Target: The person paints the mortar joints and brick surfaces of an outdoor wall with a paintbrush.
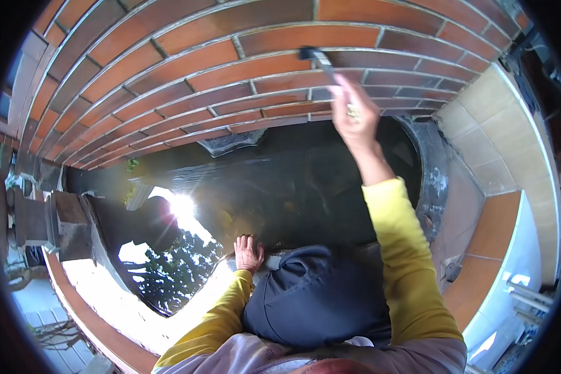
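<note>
One raised right hand (355, 117), grip around black-headed tool (321, 60), left hand (249, 255) unclenched on ledge (273, 261)

A: Where are we finding glare?
B: We are seeing sunlight flaring off the dark water (330, 181), the ledge (115, 305) washing out white.
A: Are we seeing sharply?
B: We are noticing the right hand (356, 115) and tool (321, 61) blurring, fisheye bowing the brick wall (293, 42), corners going black.

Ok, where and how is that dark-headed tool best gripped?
Probably by the slim handle, coming from the lower right of the view, as the right hand does: the handle slants down to that hand, while the dark head points up-left, in front of the brick wall. Blur hides finer shape.
</note>
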Demonstrator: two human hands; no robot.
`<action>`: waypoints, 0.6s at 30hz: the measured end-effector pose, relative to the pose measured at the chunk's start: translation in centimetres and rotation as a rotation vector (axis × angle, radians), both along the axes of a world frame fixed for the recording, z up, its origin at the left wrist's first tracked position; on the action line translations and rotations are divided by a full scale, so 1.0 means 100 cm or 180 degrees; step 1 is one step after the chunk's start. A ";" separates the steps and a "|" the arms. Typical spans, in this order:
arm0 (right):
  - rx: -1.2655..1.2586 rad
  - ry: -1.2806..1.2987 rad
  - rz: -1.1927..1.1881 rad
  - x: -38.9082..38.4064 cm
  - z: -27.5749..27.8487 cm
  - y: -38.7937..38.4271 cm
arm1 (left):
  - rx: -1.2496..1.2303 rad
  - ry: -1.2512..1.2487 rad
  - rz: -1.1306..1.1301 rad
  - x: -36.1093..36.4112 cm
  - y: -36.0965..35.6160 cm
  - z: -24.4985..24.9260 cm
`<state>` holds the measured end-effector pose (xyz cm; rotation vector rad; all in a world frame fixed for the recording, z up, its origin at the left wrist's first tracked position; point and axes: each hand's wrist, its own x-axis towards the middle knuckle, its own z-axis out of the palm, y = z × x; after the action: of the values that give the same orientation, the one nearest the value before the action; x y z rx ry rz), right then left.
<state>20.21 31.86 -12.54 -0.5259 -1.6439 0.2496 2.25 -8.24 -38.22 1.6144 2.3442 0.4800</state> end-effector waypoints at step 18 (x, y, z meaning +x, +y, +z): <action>0.0179 -0.0050 0.1387 -0.167 0.019 -0.037 | -0.0224 0.0073 -0.0163 0.000 -0.004 -0.004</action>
<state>3.54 28.11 -10.63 -0.1208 -1.7636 0.5184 2.29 -8.68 -38.65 1.6517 2.3029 0.3663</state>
